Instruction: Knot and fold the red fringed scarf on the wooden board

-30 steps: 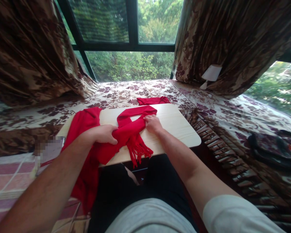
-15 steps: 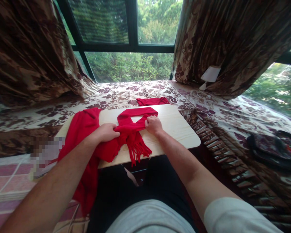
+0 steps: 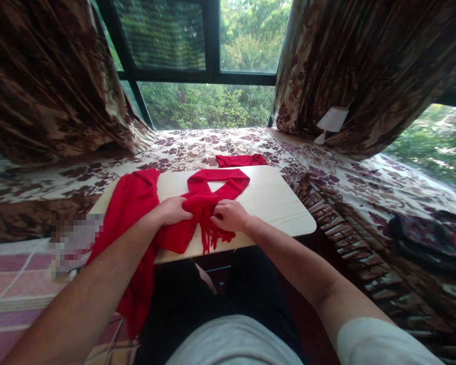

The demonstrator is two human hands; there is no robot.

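A red scarf (image 3: 233,186) lies looped on a small light wood table (image 3: 281,203), its ends crossing near the front and its fringe hanging toward the table's near edge. My left hand (image 3: 175,210) grips the scarf left of the crossing, fingers closed on the cloth. My right hand (image 3: 230,215) is bent over the fringed end, with thumb and fingertips pinching it. More red cloth (image 3: 133,197) covers the table's left side and drapes over the near edge beside my left forearm; whether it is one piece with the scarf I cannot tell.
A folded red cloth (image 3: 241,160) lies beyond the table on the flower-patterned cover (image 3: 197,144). A white lamp (image 3: 332,119) stands by the right curtain. Farther right rests a dark bag (image 3: 421,243). Striped bedding (image 3: 11,294) is at the lower left.
My right hand has moved from the loop's right side down and left onto the fringed end. My left hand remains on the scarf, slightly further right.
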